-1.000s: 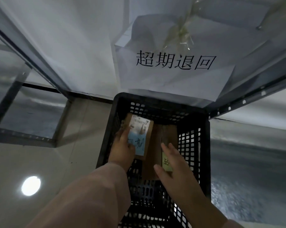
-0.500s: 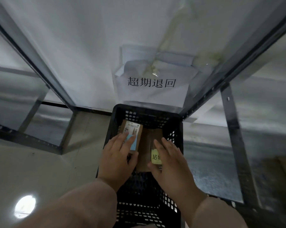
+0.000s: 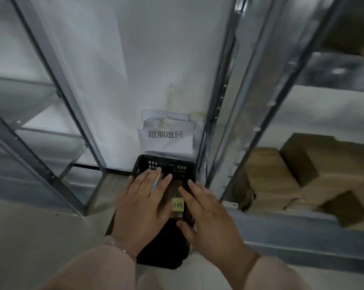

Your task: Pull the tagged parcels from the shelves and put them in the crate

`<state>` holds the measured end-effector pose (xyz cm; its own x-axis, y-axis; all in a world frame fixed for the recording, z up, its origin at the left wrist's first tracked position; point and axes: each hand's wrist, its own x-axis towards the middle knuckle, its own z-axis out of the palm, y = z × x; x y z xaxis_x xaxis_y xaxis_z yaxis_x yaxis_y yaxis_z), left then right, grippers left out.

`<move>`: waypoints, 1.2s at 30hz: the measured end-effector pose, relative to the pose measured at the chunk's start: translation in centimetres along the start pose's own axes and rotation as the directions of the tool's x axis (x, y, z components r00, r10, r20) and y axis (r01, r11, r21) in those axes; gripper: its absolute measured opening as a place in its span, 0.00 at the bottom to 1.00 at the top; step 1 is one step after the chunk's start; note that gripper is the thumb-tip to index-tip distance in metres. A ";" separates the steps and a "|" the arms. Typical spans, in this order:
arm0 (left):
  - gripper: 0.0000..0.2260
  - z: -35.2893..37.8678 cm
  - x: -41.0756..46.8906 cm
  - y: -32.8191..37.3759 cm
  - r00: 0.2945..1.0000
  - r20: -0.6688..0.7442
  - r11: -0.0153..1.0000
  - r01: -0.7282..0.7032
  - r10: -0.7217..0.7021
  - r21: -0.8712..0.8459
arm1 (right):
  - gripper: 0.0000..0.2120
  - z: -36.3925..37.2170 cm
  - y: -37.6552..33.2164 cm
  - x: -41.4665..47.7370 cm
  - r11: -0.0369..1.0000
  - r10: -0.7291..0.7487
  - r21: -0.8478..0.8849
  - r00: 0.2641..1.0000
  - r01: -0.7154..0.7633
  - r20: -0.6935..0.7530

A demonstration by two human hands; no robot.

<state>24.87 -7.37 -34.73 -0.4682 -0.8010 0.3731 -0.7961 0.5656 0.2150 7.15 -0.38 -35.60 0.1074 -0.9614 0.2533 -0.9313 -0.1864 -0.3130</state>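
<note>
Hands lifted since the earlier frames, from low on the parcels inside the crate to well above them; the view has pulled back and brown cartons have come into sight.

Item 1, left hand (image 3: 143,206): fingers straight and spread, gripping nothing, over the crate's 9 o'clock half.
Item 2, right hand (image 3: 210,222): likewise flat and empty, at the crate's 3 o'clock side. The two are apart; whether either touches a parcel cannot be told.
Item 3, crate (image 3: 166,161): black, perforated, on the floor at 6 o'clock of the view, a paper sign (image 3: 166,135) on the wall at its 12 o'clock.
Item 4, yellow-tagged parcel (image 3: 177,204): lying in the crate, between the hands.
Item 5, blue-tagged parcel (image 3: 156,182): in the crate, mostly hidden under the left fingers.
Item 6, cartons (image 3: 323,174): on the shelf at 3 to 4 o'clock; tags not legible.

Status: two parcels deposited. Judged remaining: checking those cartons for tags.
</note>
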 end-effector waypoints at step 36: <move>0.27 -6.2 20.6 63.8 0.707 -0.421 0.639 -0.701 0.568 -0.316 | 0.37 -46.1 32.3 -28.3 0.652 0.418 -0.240 0.604 -0.720 -0.678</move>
<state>-33.23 13.40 -7.71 -0.6216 -0.1627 0.7663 -0.0591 0.9852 0.1612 -42.01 30.12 -10.65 -0.5605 -0.5219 0.6430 -0.7675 0.6190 -0.1666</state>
